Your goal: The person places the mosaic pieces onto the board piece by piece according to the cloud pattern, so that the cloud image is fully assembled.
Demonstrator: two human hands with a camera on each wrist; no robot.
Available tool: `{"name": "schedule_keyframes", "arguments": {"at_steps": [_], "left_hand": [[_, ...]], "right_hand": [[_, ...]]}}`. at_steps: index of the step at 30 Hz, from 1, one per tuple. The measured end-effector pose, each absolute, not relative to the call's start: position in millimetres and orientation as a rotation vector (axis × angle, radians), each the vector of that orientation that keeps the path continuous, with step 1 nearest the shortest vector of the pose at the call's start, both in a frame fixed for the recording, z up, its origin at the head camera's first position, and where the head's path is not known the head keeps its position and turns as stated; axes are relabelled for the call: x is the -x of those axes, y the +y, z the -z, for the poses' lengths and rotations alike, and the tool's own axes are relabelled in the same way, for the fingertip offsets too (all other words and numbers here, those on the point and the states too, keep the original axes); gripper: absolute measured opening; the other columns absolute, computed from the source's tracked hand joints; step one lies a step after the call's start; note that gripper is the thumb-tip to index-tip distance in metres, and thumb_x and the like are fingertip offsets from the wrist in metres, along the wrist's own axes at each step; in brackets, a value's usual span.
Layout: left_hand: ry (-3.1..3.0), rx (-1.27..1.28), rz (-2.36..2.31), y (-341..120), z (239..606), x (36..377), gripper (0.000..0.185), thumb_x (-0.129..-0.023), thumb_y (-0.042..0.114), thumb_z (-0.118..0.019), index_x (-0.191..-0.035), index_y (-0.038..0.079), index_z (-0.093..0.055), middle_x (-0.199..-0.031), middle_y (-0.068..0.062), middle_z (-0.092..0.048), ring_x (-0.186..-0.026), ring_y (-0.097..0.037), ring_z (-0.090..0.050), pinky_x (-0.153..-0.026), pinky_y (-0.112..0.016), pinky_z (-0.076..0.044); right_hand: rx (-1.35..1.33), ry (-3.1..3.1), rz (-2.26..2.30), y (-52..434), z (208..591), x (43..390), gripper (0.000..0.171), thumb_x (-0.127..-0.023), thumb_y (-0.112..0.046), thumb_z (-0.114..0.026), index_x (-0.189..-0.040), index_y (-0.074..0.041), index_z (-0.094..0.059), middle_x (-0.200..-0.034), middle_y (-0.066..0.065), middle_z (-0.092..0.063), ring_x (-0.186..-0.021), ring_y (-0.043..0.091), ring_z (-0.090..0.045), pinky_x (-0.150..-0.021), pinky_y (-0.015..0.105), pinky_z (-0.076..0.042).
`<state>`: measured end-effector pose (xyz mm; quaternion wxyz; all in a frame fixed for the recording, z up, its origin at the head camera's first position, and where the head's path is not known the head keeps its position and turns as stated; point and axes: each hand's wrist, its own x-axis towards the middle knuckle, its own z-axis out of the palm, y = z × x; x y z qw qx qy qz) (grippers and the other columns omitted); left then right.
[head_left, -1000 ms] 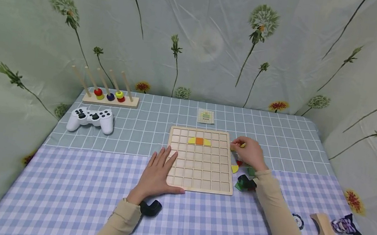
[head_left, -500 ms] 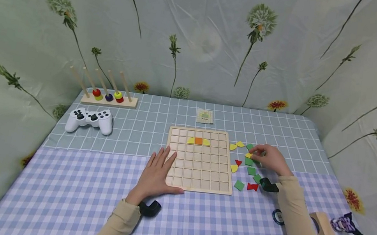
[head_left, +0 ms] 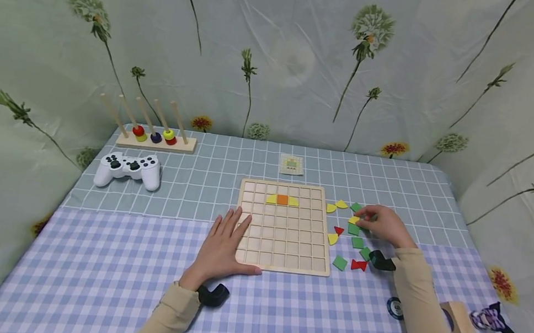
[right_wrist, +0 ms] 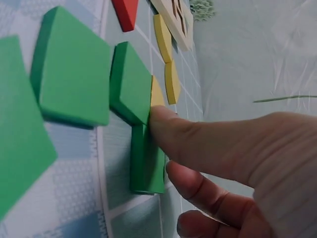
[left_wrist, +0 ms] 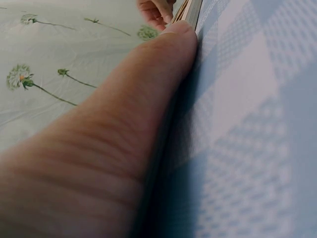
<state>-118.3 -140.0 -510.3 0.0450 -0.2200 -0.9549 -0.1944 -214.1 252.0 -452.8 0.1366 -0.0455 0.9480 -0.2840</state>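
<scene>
My left hand point(head_left: 220, 248) rests on the left edge of a wooden grid board point(head_left: 283, 235), fingers spread and thumb along the front edge. An orange square point(head_left: 282, 200) lies in the grid with a yellow quarter-circle on either side. Right of the board, my right hand point(head_left: 386, 225) pinches at a yellow quarter-circle piece point(head_left: 353, 220) with thumb and index finger. In the right wrist view the thumb point(right_wrist: 183, 136) mostly hides that yellow piece point(right_wrist: 156, 91), beside green squares point(right_wrist: 131, 82). Other yellow pieces point(head_left: 341, 204) and red triangular pieces point(head_left: 359, 265) lie around.
A small pattern card point(head_left: 292, 165) lies behind the board. At the back left are a peg stand point(head_left: 157, 143) with coloured rings and a white game controller point(head_left: 129, 169). At right sit a round disc point(head_left: 395, 308), a wooden arch block point(head_left: 459, 320) and a purple figure point(head_left: 490, 318).
My right hand has moved right, from the pieces beside the board's upper right edge to the yellow piece among the green squares, and stays there. The left hand has not moved.
</scene>
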Motion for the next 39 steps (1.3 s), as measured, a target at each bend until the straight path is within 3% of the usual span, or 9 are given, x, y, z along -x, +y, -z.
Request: {"name": "schedule_keyframes", "arguments": {"at_steps": [17, 23, 32, 39], "left_hand": [[-2.929, 0.665, 0.589, -140.1, 509.9, 118.1, 0.120, -0.063, 0.079, -0.064, -0.152, 0.010, -0.022, -0.157, -0.015, -0.010, -0.143, -0.030, -0.005, -0.114, -0.044, -0.001], [-2.889, 0.677, 0.592, -139.5, 510.6, 118.4, 0.119, -0.064, 0.080, -0.062, -0.151, 0.009, -0.024, -0.156, -0.017, -0.013, -0.142, -0.032, -0.008, -0.114, -0.047, -0.004], [-2.894, 0.667, 0.588, -139.2, 509.9, 118.3, 0.119, -0.063, 0.080, -0.062, -0.151, 0.009, -0.024, -0.156, -0.016, -0.013, -0.142, -0.032, -0.008, -0.114, -0.046, -0.004], [-2.933, 0.653, 0.569, -138.3, 510.9, 119.4, 0.120, -0.063, 0.084, -0.057, -0.152, 0.011, -0.021, -0.157, -0.014, -0.009, -0.143, -0.029, -0.003, -0.114, -0.043, -0.001]], "right_hand": [[0.215, 2.802, 0.831, 243.9, 449.8, 211.0, 0.010, -0.082, -0.010, -0.072, -0.087, -0.003, -0.066, -0.082, 0.008, -0.060, -0.070, 0.022, -0.050, -0.061, 0.032, -0.040], [0.299, 2.953, 0.876, 232.1, 446.0, 205.3, 0.012, -0.084, -0.011, -0.070, -0.093, -0.002, -0.066, -0.085, 0.010, -0.063, -0.063, 0.020, -0.047, -0.054, 0.031, -0.038], [0.466, 2.930, 1.129, 178.9, 456.9, 206.2, 0.012, -0.085, -0.010, -0.071, -0.095, -0.003, -0.068, -0.085, 0.008, -0.062, -0.056, 0.017, -0.044, -0.049, 0.030, -0.036], [0.543, 2.823, 1.224, 127.1, 459.4, 208.8, 0.010, -0.084, -0.010, -0.072, -0.093, -0.006, -0.070, -0.087, 0.004, -0.062, -0.060, 0.017, -0.045, -0.056, 0.030, -0.038]]}}
